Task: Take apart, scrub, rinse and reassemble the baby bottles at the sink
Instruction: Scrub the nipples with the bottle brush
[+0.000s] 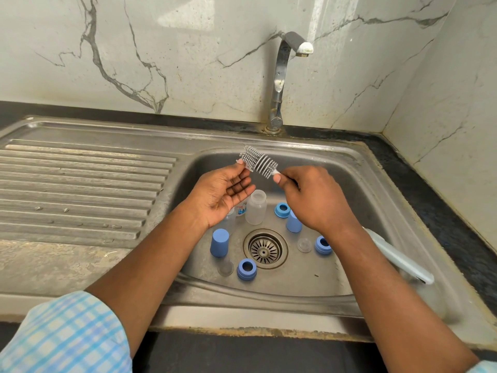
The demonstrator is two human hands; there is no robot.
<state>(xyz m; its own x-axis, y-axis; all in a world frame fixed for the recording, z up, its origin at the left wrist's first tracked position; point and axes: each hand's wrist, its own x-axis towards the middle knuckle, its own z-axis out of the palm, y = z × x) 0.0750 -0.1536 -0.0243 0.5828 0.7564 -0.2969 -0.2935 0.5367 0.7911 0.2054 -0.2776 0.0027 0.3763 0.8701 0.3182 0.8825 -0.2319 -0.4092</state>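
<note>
Steel sink [349,162], marble wall [161,49]: I see right hand [314,200] fingers [277,179] grasping the bottle brush [259,161] handle. Left hand [223,195] is released, its thumb touching the bristles. Below the fingers lie a clear bottle [256,207], blue collars [282,210] and blue caps [220,242].

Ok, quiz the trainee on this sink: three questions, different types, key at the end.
1. True or false: no water runs from the chrome tap.
2. The right hand holds the grey-bristled bottle brush by its: A) bristles B) white stem C) far tip.
3. How many blue plastic screw rings show in the stainless steel sink?
Key: 1 true; 2 B; 3 three.
</note>
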